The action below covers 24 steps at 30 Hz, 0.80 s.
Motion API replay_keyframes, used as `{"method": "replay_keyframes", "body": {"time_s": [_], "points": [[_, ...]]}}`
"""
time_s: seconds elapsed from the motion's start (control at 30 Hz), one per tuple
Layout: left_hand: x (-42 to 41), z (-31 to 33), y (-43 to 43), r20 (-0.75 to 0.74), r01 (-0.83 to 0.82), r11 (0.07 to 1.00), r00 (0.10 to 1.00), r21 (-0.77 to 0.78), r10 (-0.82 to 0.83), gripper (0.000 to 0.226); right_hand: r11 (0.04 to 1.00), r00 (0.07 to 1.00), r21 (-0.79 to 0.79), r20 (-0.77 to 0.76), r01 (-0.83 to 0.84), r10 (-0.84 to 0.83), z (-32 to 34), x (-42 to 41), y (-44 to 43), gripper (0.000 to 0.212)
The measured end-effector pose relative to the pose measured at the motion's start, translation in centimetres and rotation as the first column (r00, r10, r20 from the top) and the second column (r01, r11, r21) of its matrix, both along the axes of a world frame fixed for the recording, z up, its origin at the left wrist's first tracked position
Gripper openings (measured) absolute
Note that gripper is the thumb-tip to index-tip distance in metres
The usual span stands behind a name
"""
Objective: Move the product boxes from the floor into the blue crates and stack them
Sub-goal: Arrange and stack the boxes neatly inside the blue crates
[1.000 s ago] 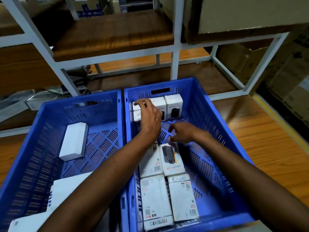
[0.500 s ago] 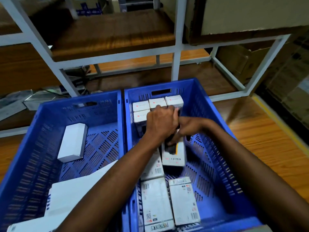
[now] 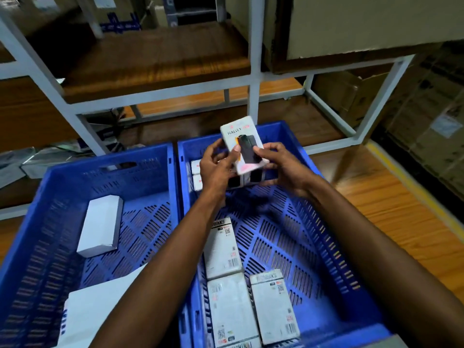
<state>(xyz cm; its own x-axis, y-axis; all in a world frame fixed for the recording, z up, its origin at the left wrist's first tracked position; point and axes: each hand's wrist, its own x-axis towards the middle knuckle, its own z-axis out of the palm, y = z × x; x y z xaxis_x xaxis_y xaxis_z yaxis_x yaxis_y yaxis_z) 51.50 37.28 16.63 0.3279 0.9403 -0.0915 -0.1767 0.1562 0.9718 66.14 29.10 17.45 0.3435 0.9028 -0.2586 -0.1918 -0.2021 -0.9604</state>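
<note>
Two blue crates stand side by side on the floor, the left crate (image 3: 45,202) and the right crate (image 3: 334,237). My left hand (image 3: 216,169) and my right hand (image 3: 281,167) together hold a white product box (image 3: 241,136) tilted upright above the far end of the right crate. Behind my hands a row of white boxes (image 3: 197,174) stands against the far wall, partly hidden. Three white boxes (image 3: 223,249) lie flat on the right crate's floor toward me. The left crate holds a plain white box (image 3: 101,227) and a larger white box (image 3: 100,312) at the near side.
A white metal rack (image 3: 253,79) with wooden shelves rises right behind the crates. Large cardboard cartons (image 3: 426,131) stand at the right, past a yellow floor line (image 3: 411,194). Flattened plastic packaging (image 3: 30,159) lies under the rack at the left.
Both hands took hold of a box lying flat in the right crate, lifted it and turned it face up above the crate's far end.
</note>
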Motion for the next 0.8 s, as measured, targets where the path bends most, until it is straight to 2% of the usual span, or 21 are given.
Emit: {"method": "replay_keyframes", "body": {"time_s": [0.07, 0.13, 0.2, 0.3, 0.37, 0.43, 0.57, 0.8], "points": [[-0.6, -0.3, 0.5, -0.129, 0.025, 0.982, 0.992, 0.187, -0.001, 0.057, 0.998, 0.989, 0.044, 0.138, 0.041, -0.047, 0.1, 0.7, -0.1, 0.052], [-0.8, -0.5, 0.5, -0.257, 0.124, 0.925, 0.966, 0.359, -0.030, 0.060, 0.985, 0.971, 0.156, 0.216, 0.073, -0.107, 0.3, 1.1, -0.3, 0.062], [-0.6, -0.7, 0.1, -0.351, 0.216, 0.870, 0.935, 0.443, -0.053, 0.063, 0.972, 0.922, 0.234, 0.370, 0.023, -0.111, 0.3, 1.5, -0.6, 0.062], [-0.3, -1.1, 0.0, -0.501, 0.281, 0.823, 0.865, 0.494, 0.005, 0.072, 0.973, 0.702, 0.223, 0.703, -0.065, -0.115, -0.4, 1.9, -0.8, 0.057], [-0.5, -1.5, 0.2, -0.579, 0.296, 0.806, 0.813, 0.512, 0.069, 0.071, 0.985, 0.559, 0.162, 0.823, -0.054, -0.105, -1.6, 1.5, -0.5, 0.055], [-0.8, -1.7, 0.7, -0.635, 0.286, 0.811, 0.761, 0.510, 0.131, 0.064, 0.997, 0.513, 0.078, 0.856, -0.014, -0.060, -2.6, 0.3, 0.0, 0.054], [-1.3, -1.8, 1.4, -0.695, 0.245, 0.827, 0.683, 0.507, 0.224, 0.051, 0.998, 0.588, 0.032, 0.807, 0.056, -0.059, -4.6, -1.8, 1.3, 0.046], [-1.4, -1.6, 1.8, -0.739, 0.199, 0.814, 0.572, 0.546, 0.356, 0.041, 0.979, 0.563, 0.146, 0.801, 0.145, -0.203, -5.5, -3.6, 2.5, 0.043]]}}
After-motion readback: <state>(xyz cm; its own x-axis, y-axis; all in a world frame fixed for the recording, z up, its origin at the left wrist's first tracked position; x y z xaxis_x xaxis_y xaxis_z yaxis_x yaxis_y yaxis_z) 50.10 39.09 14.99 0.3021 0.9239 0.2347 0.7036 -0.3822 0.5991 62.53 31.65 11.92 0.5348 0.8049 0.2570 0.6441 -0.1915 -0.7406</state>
